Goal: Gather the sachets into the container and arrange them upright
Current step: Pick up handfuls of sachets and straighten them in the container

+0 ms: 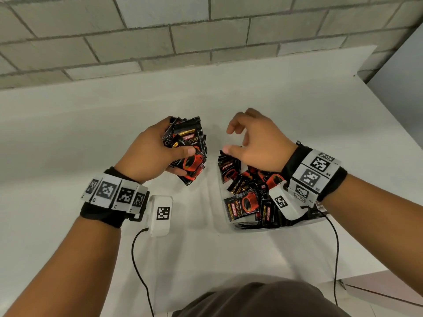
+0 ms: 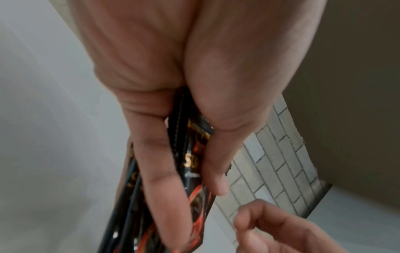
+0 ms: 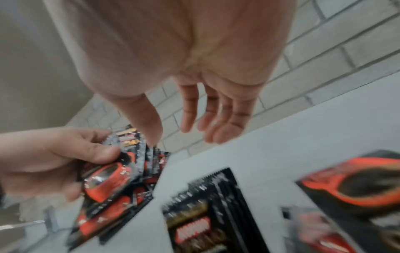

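Sachets (image 1: 186, 147) sit fanned in the left hand (image 1: 148, 156), thumb clamping the bundle so it stays squared for loading. Right hand (image 1: 256, 143) hovers empty, fingers loosely curled, above the clear container (image 1: 225, 221) of jumbled sachets on the desk (image 1: 91, 133).

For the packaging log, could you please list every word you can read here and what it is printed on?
"KOPIKO": bundle of sachets held by the left hand.
"SUPREMO": sachets in the container.
"SU": partly covered sachet, left wrist view.
Smaller print: blurred.
Wristband markers: patterns, no words.
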{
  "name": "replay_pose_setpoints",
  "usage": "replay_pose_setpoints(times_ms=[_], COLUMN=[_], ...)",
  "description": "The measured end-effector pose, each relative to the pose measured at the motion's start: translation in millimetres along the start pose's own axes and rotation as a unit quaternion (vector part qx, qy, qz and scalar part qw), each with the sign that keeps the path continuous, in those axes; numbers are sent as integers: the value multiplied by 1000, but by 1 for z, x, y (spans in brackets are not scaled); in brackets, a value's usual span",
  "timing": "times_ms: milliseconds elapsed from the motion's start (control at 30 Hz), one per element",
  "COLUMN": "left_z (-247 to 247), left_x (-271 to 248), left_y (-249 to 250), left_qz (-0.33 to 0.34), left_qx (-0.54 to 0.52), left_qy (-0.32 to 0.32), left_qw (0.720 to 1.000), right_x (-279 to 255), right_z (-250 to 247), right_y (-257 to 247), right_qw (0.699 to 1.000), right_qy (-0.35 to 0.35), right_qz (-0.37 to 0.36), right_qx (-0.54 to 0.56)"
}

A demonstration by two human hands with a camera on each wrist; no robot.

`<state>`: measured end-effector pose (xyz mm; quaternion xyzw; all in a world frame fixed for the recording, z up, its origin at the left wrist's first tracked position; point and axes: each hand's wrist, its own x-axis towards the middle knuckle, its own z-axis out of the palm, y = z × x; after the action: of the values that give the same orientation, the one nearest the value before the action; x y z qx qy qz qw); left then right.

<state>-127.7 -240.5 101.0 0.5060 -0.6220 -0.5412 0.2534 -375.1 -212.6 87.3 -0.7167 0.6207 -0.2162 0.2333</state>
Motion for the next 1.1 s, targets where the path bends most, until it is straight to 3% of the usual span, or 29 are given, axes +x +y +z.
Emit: replay_pose_setpoints(times_ms=[100,200,633,800,933,1100], left_z=[2,5,16,15,16,23], left_x=[-2,-3,-3,-1,2,3], left_y=[12,21,18,20,19,18], left_qz=[13,26,-60,-89,-83,-63], left_qx=[-63,-108,-222,-260,-250,-226], left_qy=[4,1,-30,-7,19,1], left_qw=[998,994,973,962,964,972], right_x=[-4,-8,-14,-15,-16,-18], right_z=[-7,1,-3,-12,-15,-18], right_y=[-28,-45,-26,-19,-15,-18], right_qw=[992,989,983,983,984,975], right_qy=[25,22,19,0,-4,31], right_qz=[-62,-93,10,18,41,58], right_qx=[106,116,184,184,175,211])
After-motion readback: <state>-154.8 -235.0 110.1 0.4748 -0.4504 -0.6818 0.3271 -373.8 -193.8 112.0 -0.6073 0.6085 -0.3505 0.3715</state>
